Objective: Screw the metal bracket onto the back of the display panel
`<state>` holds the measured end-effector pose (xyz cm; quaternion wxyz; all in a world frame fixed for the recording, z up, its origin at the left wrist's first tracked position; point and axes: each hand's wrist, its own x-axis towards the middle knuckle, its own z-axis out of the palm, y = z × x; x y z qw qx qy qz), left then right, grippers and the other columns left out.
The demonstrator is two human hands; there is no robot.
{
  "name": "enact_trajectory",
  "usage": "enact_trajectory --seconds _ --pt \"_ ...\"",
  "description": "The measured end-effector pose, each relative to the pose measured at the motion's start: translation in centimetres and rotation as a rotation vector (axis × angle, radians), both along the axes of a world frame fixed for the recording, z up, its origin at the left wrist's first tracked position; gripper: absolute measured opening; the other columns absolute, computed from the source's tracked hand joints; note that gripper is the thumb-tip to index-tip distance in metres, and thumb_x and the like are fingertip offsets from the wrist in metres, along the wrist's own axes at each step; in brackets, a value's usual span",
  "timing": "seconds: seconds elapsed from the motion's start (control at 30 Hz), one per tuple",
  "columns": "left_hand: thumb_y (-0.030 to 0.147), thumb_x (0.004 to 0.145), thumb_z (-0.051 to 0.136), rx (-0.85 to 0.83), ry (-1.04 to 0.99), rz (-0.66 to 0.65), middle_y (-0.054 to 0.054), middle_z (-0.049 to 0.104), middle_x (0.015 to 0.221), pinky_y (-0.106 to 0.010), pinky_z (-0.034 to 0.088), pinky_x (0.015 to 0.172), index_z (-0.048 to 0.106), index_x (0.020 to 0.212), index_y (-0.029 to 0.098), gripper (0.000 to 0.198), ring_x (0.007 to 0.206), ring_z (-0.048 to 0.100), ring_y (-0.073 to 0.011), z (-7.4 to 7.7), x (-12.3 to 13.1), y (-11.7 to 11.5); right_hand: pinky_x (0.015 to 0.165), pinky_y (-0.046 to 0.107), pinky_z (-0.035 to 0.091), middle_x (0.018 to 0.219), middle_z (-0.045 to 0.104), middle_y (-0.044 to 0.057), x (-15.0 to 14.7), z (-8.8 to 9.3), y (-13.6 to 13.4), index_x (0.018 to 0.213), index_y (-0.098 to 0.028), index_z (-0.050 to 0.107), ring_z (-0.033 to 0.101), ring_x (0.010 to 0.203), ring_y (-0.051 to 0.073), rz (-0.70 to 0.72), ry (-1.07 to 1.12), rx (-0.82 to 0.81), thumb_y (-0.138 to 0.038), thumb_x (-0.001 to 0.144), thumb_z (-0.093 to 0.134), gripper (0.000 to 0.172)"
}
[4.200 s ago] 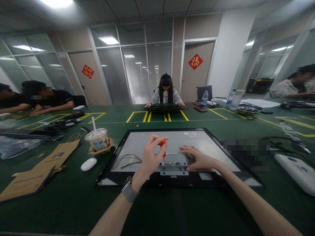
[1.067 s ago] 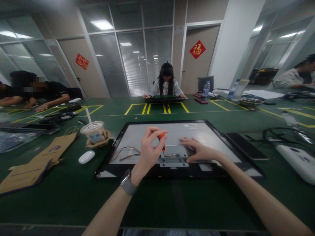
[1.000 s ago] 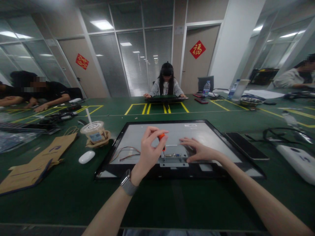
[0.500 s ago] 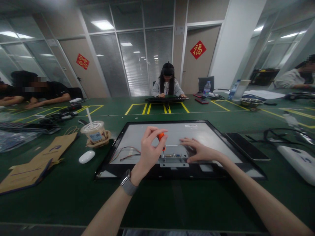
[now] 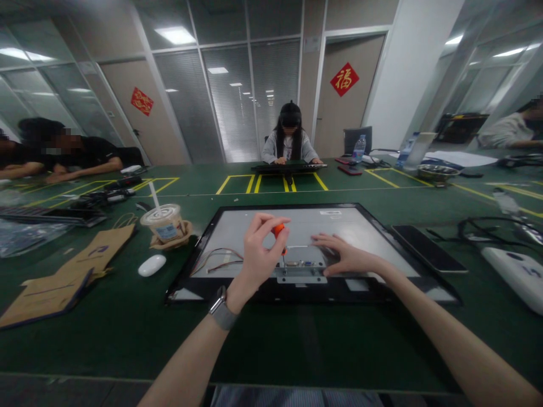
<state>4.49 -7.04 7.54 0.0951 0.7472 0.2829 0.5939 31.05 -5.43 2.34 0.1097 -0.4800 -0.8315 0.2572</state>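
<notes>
A flat display panel (image 5: 271, 226) with a black frame and grey back lies on the green table before me. My left hand (image 5: 263, 249) grips an orange-handled screwdriver (image 5: 279, 229) between thumb and fingers. The tool stands upright, its shaft going down to the left part of a metal bracket (image 5: 301, 279) with connector ports. Just right of that bracket, my right hand (image 5: 345, 255) rests with fingers stretched out, the thumb by the bracket's right end. Whether it presses on the bracket I cannot tell. Thin wires (image 5: 223, 254) lie on the panel to the left.
Left of the panel are a white mouse (image 5: 151, 265), a drink cup with straw (image 5: 164, 225) and a brown paper bag (image 5: 85, 263). To the right lie a black phone (image 5: 428, 249), cables and a white device (image 5: 515, 274). A person (image 5: 291, 141) sits opposite.
The camera view has shifted slightly. My left hand still holds the upright screwdriver at the bracket, and my right hand stays beside it.
</notes>
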Motion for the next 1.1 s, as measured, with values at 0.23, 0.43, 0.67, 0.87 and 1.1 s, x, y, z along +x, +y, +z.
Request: enact_trajectory --seconds 0.23,0.43,0.67,0.87,1.1 --pt "0.015 0.091 0.045 -0.012 0.034 -0.096 -0.006 0.061 0.098 -0.031 0.047 0.079 0.064 0.108 0.019 0.026 0.091 0.057 -0.0162 0.21 -0.09 -0.35 0.117 0.052 -0.002 0.155 0.027 0.004 0.02 0.11 -0.05 0.140 -0.031 0.043 0.012 0.144 0.030 -0.007 0.009 -0.006 -0.065 0.066 0.069 0.085" --pt "0.016 0.086 0.057 0.017 0.005 -0.057 -0.003 0.057 0.088 -0.029 0.048 0.074 0.066 0.104 0.021 0.021 0.081 0.056 -0.0133 0.21 0.23 -0.13 0.117 0.051 -0.002 0.155 0.026 0.003 -0.04 0.18 -0.15 0.140 -0.031 0.042 0.012 0.144 0.030 -0.012 0.013 -0.012 -0.066 0.067 0.068 0.086" --pt "0.019 0.082 0.065 0.015 -0.029 -0.051 -0.002 0.051 0.086 -0.027 0.048 0.072 0.069 0.098 0.021 0.016 0.076 0.055 -0.0114 0.17 0.46 -0.06 0.117 0.050 -0.002 0.155 0.026 0.005 -0.12 0.39 -0.34 0.140 -0.029 0.043 0.011 0.144 0.030 -0.013 0.017 -0.016 -0.066 0.066 0.069 0.087" --pt "0.018 0.087 0.056 -0.047 -0.026 -0.074 -0.003 0.056 0.088 -0.029 0.048 0.075 0.066 0.106 0.021 0.022 0.079 0.055 -0.0125 0.07 0.42 0.01 0.117 0.050 -0.002 0.155 0.027 0.007 -0.13 0.27 -0.21 0.140 -0.026 0.044 0.011 0.144 0.030 -0.020 0.018 -0.011 -0.065 0.066 0.070 0.087" --pt "0.021 0.086 0.059 -0.036 -0.023 -0.066 -0.004 0.058 0.092 -0.030 0.048 0.078 0.069 0.100 0.021 0.017 0.084 0.057 -0.0147 0.10 0.22 -0.04 0.116 0.052 -0.002 0.155 0.026 0.005 -0.18 0.39 -0.27 0.139 -0.030 0.045 0.010 0.144 0.031 -0.020 0.029 -0.026 -0.066 0.065 0.070 0.086"
